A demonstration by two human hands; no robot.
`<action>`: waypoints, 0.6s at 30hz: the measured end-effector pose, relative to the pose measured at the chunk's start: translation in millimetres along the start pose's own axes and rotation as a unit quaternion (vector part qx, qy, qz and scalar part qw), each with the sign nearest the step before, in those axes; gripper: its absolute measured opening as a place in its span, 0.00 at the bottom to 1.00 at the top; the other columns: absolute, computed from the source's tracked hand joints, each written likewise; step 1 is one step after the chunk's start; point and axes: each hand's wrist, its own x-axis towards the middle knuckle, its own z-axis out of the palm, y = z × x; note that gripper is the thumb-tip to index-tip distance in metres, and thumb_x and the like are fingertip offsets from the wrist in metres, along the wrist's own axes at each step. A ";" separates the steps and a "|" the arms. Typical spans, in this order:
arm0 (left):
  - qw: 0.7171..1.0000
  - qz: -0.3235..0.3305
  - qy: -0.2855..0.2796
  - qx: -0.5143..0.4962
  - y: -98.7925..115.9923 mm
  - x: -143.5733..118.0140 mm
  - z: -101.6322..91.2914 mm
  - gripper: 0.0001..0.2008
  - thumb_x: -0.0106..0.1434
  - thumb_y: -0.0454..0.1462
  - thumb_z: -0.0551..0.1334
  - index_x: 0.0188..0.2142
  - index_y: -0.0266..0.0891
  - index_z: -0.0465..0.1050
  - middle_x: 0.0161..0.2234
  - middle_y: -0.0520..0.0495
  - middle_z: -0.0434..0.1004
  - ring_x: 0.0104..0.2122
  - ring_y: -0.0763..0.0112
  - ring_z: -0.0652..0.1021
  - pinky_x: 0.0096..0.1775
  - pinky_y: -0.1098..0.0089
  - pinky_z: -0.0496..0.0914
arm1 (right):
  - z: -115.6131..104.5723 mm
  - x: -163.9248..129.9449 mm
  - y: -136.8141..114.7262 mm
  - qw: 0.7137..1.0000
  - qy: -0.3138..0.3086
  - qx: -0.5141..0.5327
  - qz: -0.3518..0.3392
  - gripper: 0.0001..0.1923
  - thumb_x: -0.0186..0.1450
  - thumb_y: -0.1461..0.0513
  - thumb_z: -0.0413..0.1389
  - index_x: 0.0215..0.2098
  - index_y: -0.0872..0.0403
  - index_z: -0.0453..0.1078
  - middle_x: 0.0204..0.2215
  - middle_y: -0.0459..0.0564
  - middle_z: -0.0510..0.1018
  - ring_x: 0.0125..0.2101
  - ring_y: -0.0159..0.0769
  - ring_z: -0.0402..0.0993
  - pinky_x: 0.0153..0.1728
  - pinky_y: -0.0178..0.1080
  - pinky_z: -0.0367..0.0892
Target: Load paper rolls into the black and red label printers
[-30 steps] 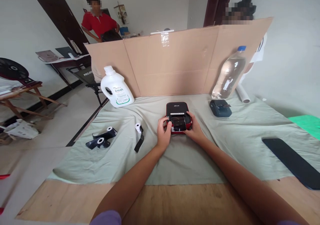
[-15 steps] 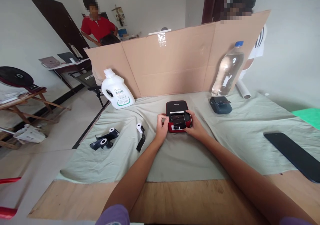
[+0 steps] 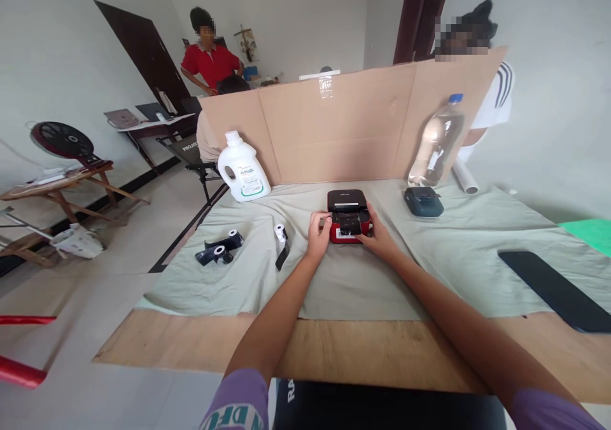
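Note:
A small red-and-black portable printer (image 3: 347, 200) sits in the middle of the cloth, with a strip of shiny black film (image 3: 350, 224) across its front. My left hand (image 3: 319, 233) is closed around its left side, thumb near the strip's left end. On the right side my right hand (image 3: 379, 234) grips it, fingers along the edge and thumb at the lower front. To the left lie a small white-cored roll with a black tail (image 3: 281, 242) and two black rolls (image 3: 222, 254). A second dark printer (image 3: 423, 201) rests at the back right.
A cardboard screen (image 3: 334, 134) stands along the back. A white detergent jug (image 3: 245, 172) and a clear water bottle (image 3: 438, 144) lean against it. A black phone (image 3: 554, 290) lies right, on the wrinkled cloth (image 3: 372, 290). People are beyond the screen.
My view has shifted, so the table appears slightly higher and nearer things have moved right in the picture. Both hands remain on the printer, and its lid looks a little more raised.

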 end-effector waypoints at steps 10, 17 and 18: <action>1.000 -0.028 -0.006 0.000 -4.0 -0.8 -1.2 0.12 0.70 0.43 0.57 0.47 0.42 0.74 0.50 0.43 0.78 0.47 0.64 0.77 0.44 0.67 0.70 | -24.2 22.6 -5.6 0.997 0.074 -0.006 -0.012 0.25 0.73 0.51 0.43 0.56 0.48 0.75 0.54 0.52 0.79 0.55 0.44 0.71 0.56 0.49 0.67; 0.999 -0.032 -0.006 -0.009 -0.7 -0.4 -1.6 0.13 0.69 0.45 0.58 0.46 0.41 0.75 0.50 0.43 0.78 0.46 0.64 0.77 0.42 0.68 0.70 | -32.9 113.2 -45.1 0.961 -0.181 -0.207 0.030 0.16 0.63 0.65 0.53 0.43 0.51 0.81 0.45 0.51 0.83 0.49 0.44 0.76 0.54 0.44 0.68; 0.999 -0.034 -0.005 -0.010 -0.4 -0.4 -1.5 0.13 0.69 0.45 0.58 0.46 0.41 0.75 0.50 0.43 0.78 0.46 0.64 0.76 0.41 0.68 0.70 | -28.0 124.5 -50.9 0.941 -0.227 -0.246 0.053 0.15 0.60 0.67 0.56 0.41 0.51 0.81 0.44 0.51 0.83 0.51 0.46 0.75 0.54 0.45 0.68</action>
